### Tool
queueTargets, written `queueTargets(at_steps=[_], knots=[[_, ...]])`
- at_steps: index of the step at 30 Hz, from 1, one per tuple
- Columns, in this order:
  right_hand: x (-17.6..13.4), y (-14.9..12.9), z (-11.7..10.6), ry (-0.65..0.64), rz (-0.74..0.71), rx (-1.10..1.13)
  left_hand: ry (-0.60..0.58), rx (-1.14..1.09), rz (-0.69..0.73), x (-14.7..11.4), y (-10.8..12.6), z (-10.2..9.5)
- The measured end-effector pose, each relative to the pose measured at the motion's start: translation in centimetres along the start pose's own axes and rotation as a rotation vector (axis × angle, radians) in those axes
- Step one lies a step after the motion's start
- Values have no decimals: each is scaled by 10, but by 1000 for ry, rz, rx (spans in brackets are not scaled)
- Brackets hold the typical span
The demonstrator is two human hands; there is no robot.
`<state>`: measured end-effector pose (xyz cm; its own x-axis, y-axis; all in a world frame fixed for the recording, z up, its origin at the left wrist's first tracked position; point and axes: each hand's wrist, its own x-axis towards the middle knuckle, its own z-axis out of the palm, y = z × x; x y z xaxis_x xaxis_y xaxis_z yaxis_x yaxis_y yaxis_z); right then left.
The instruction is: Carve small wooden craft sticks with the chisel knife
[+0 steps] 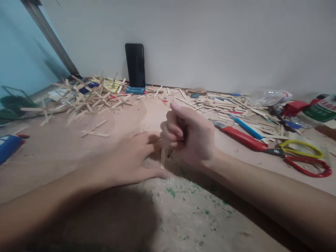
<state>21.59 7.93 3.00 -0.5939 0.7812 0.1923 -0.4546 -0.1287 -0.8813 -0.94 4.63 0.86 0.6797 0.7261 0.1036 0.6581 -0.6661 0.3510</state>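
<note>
Palm down on the table lies my left hand (131, 157), its thumb and fingers apart at the two ends of a short flat wooden stick (163, 158), which they appear to hold down. My right hand (190, 134) is closed in a fist just above that stick, thumb on top and fingers curled in. What the fist holds, if anything, is hidden; a small dark patch shows beneath it. The upper part of the stick disappears behind the right fingers. Two crossed wooden sticks (96, 133) lie beyond my left hand.
Joined sticks are heaped (89, 98) at back left. A black phone (135, 65) leans against the wall. Loose sticks (223, 105), a blue pen (245, 126), scissors (275, 152), a red-handled tool (243, 137) and plastic bottles (321, 110) lie right. Green scraps (172, 191) dot the front.
</note>
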Motion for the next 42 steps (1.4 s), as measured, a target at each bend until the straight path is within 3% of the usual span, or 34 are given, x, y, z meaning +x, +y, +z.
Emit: queueTargets(at_steps=[13,24,42], knots=[[-4,-6,4,128,-26,-125,-27,-120,46,-2,-8,18],[-5,-10,4,49,-14,-95,-44,-151,-20,5,8,15],[-5,-5,6,-6,-45,-114,-45,-161,-21,8,10,12]])
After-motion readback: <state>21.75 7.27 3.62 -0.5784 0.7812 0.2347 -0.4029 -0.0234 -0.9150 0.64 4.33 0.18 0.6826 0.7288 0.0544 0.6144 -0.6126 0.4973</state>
